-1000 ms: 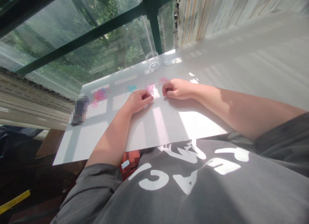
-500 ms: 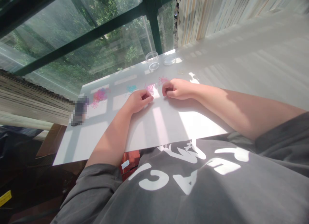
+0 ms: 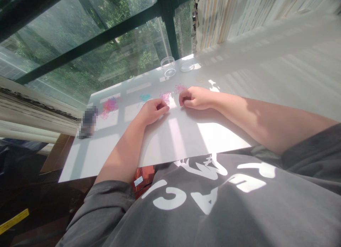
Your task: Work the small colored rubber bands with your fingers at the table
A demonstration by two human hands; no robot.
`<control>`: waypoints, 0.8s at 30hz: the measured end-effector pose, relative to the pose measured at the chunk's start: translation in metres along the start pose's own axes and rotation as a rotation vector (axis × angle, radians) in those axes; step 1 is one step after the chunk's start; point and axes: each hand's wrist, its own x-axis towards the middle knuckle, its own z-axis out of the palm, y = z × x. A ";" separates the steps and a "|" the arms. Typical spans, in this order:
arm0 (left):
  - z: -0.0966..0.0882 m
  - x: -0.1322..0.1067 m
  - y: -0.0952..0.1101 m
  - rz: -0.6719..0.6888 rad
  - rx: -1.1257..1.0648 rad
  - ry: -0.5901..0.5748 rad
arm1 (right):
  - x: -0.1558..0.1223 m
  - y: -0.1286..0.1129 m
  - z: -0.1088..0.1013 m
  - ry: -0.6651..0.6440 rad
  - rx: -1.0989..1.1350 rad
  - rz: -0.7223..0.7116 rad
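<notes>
On the white table [image 3: 176, 140] my left hand [image 3: 153, 110] rests with its fingers curled in, right beside a small pink heap of tiny rubber bands [image 3: 166, 96]. My right hand [image 3: 195, 97] lies a little to the right, fingers also pinched together, close to another small pink cluster [image 3: 180, 88]. Whatever the fingertips hold is too small to make out. A turquoise cluster [image 3: 145, 97] and a larger pink and purple pile [image 3: 109, 105] lie further left.
A clear round jar [image 3: 168, 66] and its lid [image 3: 187, 66] stand at the table's far edge by the window frame. A blurred dark object [image 3: 87, 123] sits at the left edge. A striped curtain hangs on the right.
</notes>
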 end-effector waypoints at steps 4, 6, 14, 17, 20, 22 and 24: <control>0.000 0.000 0.000 -0.001 0.004 -0.002 | 0.001 0.000 0.000 0.003 0.007 -0.002; 0.000 0.000 -0.001 0.000 0.003 -0.001 | 0.001 0.000 0.000 0.004 0.007 0.003; 0.000 0.000 0.000 -0.001 -0.004 -0.001 | 0.000 -0.001 0.000 0.001 0.012 0.004; 0.000 -0.001 0.000 0.003 -0.009 -0.001 | 0.000 -0.001 -0.001 0.001 0.008 0.008; 0.000 0.000 0.000 0.006 -0.011 0.001 | 0.000 -0.002 -0.001 -0.003 0.002 0.017; 0.001 0.000 -0.001 0.006 -0.009 0.004 | 0.000 -0.002 -0.001 -0.005 0.003 0.018; 0.001 0.000 -0.001 0.005 -0.009 0.003 | 0.001 -0.001 -0.001 -0.010 0.006 0.016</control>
